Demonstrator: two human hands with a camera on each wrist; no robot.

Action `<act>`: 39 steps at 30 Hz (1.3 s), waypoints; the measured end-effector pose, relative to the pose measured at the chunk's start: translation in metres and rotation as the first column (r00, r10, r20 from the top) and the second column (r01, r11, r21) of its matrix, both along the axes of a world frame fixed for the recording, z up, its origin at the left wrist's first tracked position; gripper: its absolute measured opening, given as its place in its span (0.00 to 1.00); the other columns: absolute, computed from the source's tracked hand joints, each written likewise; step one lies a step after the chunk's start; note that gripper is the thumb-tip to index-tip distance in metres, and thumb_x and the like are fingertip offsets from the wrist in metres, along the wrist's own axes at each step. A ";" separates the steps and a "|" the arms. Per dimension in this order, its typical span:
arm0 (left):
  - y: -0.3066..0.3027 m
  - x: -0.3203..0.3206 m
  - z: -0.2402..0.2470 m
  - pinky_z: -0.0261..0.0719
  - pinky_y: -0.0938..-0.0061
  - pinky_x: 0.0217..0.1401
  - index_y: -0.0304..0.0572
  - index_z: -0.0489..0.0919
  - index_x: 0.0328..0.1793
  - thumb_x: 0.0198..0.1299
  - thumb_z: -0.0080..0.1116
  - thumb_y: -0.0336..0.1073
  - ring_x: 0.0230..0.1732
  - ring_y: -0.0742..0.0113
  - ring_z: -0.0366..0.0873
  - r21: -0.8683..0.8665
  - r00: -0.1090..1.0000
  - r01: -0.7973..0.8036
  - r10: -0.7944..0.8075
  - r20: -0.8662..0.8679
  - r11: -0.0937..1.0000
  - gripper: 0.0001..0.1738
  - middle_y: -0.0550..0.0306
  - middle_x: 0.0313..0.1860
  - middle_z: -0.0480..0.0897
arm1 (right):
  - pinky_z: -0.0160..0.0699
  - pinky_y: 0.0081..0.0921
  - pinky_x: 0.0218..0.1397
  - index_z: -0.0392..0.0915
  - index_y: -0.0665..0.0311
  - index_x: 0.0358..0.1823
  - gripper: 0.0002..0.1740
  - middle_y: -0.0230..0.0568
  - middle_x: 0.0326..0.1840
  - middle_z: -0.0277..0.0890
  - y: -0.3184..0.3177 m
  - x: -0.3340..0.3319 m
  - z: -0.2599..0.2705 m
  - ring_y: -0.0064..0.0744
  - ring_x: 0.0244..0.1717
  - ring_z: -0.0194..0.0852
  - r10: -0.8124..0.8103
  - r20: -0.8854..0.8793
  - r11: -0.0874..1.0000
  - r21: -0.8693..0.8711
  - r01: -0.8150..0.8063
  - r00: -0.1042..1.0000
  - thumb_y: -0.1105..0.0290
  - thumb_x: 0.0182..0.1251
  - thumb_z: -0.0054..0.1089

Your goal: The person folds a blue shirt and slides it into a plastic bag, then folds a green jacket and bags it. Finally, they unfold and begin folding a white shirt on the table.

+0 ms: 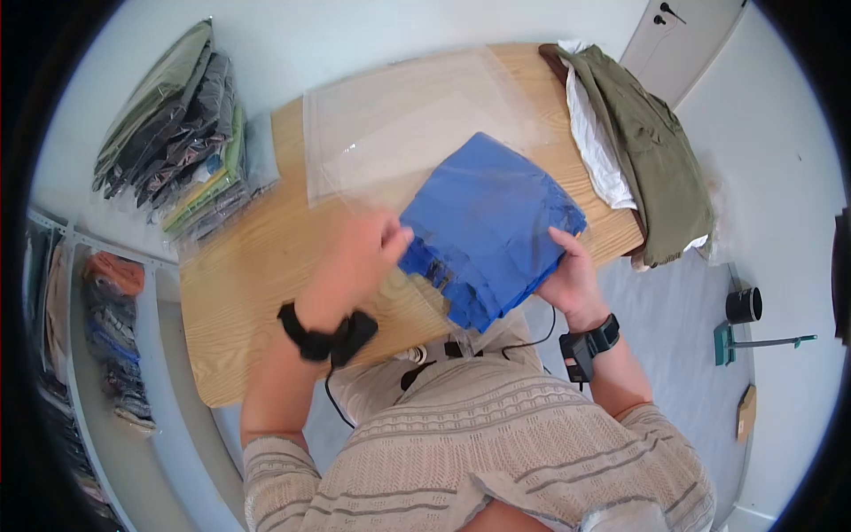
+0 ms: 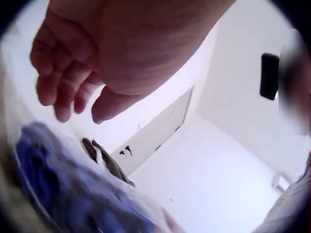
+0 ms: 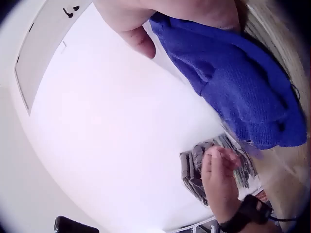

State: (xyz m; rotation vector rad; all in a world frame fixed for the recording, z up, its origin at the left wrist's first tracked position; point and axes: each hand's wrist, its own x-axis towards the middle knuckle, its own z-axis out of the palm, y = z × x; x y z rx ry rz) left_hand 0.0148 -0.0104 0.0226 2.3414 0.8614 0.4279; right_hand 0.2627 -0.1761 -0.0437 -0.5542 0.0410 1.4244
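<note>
There's the folded blue garment [image 1: 492,222] over the worktop [image 1: 239,310], clamped in the right hand [image 1: 572,279], left hand [image 1: 355,257] loosely curled, empty, apparently mid-bagging and needing to catch the clear bag [image 1: 436,270] by its edge.

In the head view, motion blurs the left hand [image 1: 353,266], the blue cloth [image 1: 487,217] hides the right hand's fingers beneath it, all but the thumb of that right hand [image 1: 572,285], and the top edge crops the far-right door [image 1: 681,55].

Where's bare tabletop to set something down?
Widest: left front of the table, between the bagged stack and left hand. A narrow strip shows between the clear bags and garment pile. Crowded: back middle, under those bags; right end, under the pile.
</note>
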 end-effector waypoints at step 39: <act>-0.074 -0.058 -0.062 0.63 0.86 0.22 0.43 0.75 0.30 0.66 0.52 0.39 0.20 0.82 0.69 -0.878 0.909 0.096 0.319 0.269 0.469 0.12 0.67 0.19 0.74 | 0.64 0.48 0.67 0.69 0.74 0.54 0.28 0.51 0.57 0.71 0.121 -0.072 0.005 0.53 0.57 0.69 0.296 0.122 0.951 -0.129 -0.280 0.947 0.83 0.46 0.40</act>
